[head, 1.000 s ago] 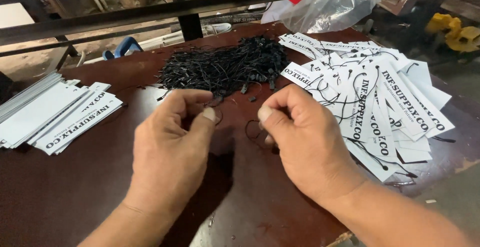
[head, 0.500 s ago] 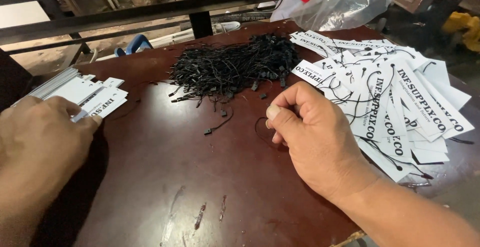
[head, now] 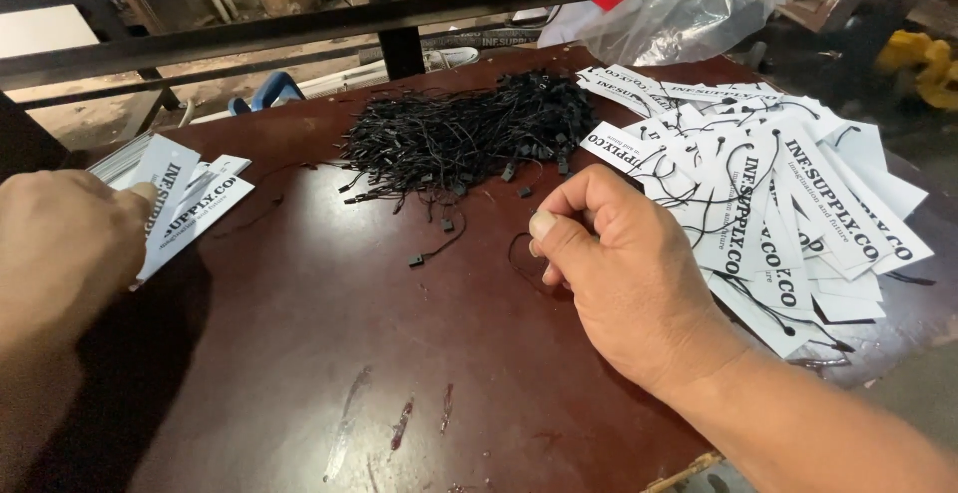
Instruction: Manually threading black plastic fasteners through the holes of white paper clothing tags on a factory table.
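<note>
We pinch a black loop [head: 519, 258] in our right hand [head: 624, 283] near the strings [head: 469, 134], while our left hand [head: 60, 248] lifts a tag [head: 165, 204] off its stack, fingers closed on it.

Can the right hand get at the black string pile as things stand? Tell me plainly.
Probably yes. The right hand rests on the table just in front of the string pile; only bare tabletop and a few loose strings lie between them, though its fingers already pinch one string.

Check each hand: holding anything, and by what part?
Left hand: thumb lifts a white tag off the stack by its near end. Right hand: fingers pinch a black string loop at one end.
</note>
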